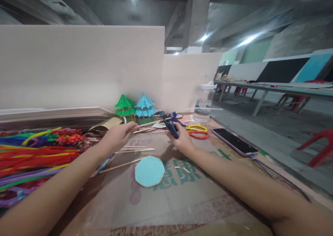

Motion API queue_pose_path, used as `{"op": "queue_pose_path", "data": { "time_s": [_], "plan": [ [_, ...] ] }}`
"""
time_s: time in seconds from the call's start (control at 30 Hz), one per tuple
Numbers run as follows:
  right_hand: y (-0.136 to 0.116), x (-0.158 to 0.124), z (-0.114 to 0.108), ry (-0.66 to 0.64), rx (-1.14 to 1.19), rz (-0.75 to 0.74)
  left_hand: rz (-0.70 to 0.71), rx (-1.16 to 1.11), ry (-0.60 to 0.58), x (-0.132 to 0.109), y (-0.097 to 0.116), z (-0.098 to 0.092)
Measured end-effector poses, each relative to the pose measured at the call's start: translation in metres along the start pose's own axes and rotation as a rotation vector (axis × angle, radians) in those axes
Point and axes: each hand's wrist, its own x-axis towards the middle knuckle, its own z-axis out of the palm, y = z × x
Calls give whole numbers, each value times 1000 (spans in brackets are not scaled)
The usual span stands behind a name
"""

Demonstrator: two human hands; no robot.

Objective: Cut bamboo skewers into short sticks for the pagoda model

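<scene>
My left hand pinches a thin wooden stick, which points right. In my right hand is a dark blue hand cutter, and the stick's far end reaches its head. Whether the blades touch the wood is too blurred to tell. Below my hands lies a light blue octagonal disc. Several loose sticks rest left of it, and two short stick pieces lie to its right. Behind my hands stand a green tiered roof model and a blue one.
Colourful pipe cleaners fill the left side. Scissors with yellow and orange handles, a phone with a cable, and a water bottle are on the right. White boards stand behind. A red stool is beyond the table.
</scene>
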Motion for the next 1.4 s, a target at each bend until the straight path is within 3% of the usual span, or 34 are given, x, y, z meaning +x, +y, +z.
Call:
{"op": "queue_pose_path", "data": {
  "time_s": [1.4],
  "plan": [
    [-15,-1,-7,-100,65,8,-4,61,-4,-1,0,6]
  ]
}}
